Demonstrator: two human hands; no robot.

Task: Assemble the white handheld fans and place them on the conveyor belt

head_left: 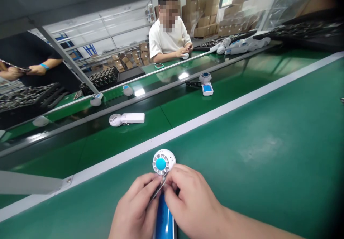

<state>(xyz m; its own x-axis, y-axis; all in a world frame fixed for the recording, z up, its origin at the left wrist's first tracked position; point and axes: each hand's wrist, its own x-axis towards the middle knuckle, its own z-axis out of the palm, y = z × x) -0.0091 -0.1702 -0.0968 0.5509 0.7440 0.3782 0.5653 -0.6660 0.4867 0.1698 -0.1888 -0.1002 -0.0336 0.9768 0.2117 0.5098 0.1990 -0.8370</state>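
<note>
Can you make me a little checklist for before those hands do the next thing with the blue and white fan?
1. White fan head showing, not covered: ok.
2. Left hand and right hand both at the fan's neck: ok.
3. Thin strip held between the hands: ok.
4. Strip fitted into the fan: cannot tell, fingers hide it.
5. Blue handle resting on the green belt: cannot tell.
6. Other white fan apart from the hands: ok.
</note>
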